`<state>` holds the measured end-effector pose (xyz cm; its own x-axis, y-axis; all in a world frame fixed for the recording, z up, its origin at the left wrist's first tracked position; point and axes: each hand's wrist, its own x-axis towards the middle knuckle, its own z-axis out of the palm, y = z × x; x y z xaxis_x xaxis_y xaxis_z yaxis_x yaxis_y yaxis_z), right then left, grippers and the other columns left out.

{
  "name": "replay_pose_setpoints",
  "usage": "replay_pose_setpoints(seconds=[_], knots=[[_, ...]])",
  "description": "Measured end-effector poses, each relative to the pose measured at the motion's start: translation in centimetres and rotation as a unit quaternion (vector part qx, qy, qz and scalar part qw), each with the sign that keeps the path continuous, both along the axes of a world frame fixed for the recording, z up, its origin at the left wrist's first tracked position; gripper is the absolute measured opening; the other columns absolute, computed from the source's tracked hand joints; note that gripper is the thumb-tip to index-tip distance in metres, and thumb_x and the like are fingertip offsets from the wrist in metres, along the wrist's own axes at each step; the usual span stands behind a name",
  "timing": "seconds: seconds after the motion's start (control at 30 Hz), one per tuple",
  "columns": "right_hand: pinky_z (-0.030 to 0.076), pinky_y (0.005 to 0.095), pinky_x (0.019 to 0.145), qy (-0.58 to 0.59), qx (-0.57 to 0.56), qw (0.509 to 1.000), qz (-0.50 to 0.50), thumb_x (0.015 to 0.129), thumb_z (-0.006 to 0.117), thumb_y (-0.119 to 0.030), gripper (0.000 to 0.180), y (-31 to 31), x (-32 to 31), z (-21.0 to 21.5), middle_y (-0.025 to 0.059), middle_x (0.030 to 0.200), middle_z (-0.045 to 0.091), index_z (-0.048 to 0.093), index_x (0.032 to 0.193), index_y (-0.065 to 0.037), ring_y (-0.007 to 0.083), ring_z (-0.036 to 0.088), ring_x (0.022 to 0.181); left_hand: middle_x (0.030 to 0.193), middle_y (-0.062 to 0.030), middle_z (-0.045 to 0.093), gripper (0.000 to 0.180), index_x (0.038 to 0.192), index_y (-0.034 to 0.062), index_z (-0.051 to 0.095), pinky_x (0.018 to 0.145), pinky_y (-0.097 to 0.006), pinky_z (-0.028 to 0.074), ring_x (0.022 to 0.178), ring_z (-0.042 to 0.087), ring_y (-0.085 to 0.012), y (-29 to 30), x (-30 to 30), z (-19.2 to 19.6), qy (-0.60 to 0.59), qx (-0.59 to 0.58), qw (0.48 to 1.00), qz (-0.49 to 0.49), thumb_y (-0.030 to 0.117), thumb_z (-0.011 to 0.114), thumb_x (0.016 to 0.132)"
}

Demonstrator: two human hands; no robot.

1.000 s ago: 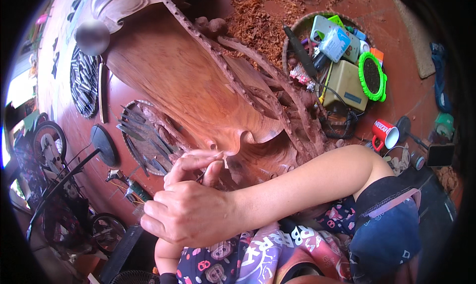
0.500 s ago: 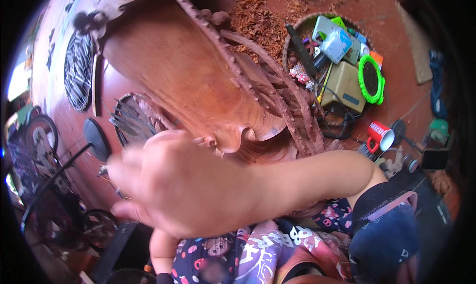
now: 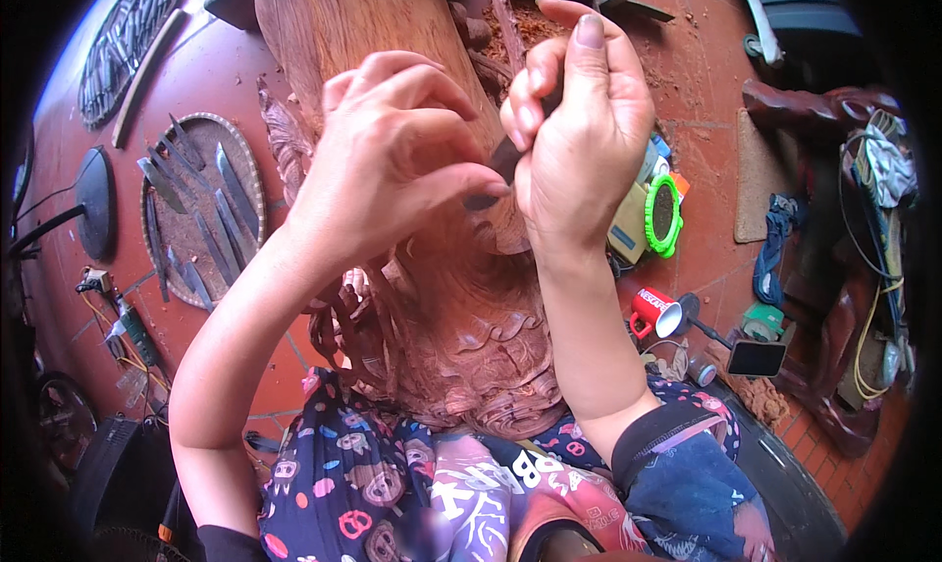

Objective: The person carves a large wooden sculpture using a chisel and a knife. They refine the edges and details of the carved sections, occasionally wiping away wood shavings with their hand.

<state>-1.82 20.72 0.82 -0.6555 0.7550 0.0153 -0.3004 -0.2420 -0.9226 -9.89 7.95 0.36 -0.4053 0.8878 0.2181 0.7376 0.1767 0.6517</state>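
A reddish-brown wood carving reaches from my lap away from me, with a smooth upper face and layered, rippled carving at the near end. Above it, my left hand is raised with fingers curved and thumb stretched out apart from them, holding nothing visible. Just to its right, my right hand is turned palm toward me, fingers curled in and thumb pointing up. A small dark patch shows by its fingertips, between the two hands. Whether that is a held piece or shadow I cannot make out. The hands hide part of the wood.
At left, a round woven tray bears several carving blades; a heap of tools lies beyond it. A red mug, a green-rimmed round mirror and a phone are at right. Dark carved furniture stands farther right.
My right hand, blurred and stretched across to the left before, is now back on the right and raised. My left hand has come up into view. The whole view has shifted.
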Motion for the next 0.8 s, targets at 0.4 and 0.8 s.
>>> replay_pose_setpoints(seconds=[0.4, 0.8], knots=[[0.033, 0.019, 0.043, -0.115, 0.086, 0.99, 0.008, 0.109, 0.041, -0.016, 0.022, -1.1, 0.3, 0.4, -0.0014, 0.063, 0.047, 0.056, 0.102, -0.002, 0.0036, 0.041, 0.049, 0.103, -0.0005, 0.067, 0.02, 0.083, 0.0097, 0.074, 0.106, -0.045, 0.032, 0.127, 0.051, -0.0266, -0.9, 0.3, -1.0, 0.009, 0.004, 1.0, -0.023, 0.024, 0.081, 0.071], [0.034, 0.0192, 0.044, -0.102, 0.115, 0.988, 0.012, 0.109, 0.042, -0.016, 0.021, -1.3, 0.1, 0.2, -0.0004, 0.064, 0.047, 0.056, 0.101, -0.001, 0.0035, 0.042, 0.051, 0.106, -0.002, 0.064, 0.017, 0.082, 0.0086, 0.073, 0.106, -0.044, 0.031, 0.126, 0.051, -0.0267, -0.8, 0.5, -1.6, 0.019, 0.023, 1.0, -0.008, 0.019, 0.079, 0.07]])
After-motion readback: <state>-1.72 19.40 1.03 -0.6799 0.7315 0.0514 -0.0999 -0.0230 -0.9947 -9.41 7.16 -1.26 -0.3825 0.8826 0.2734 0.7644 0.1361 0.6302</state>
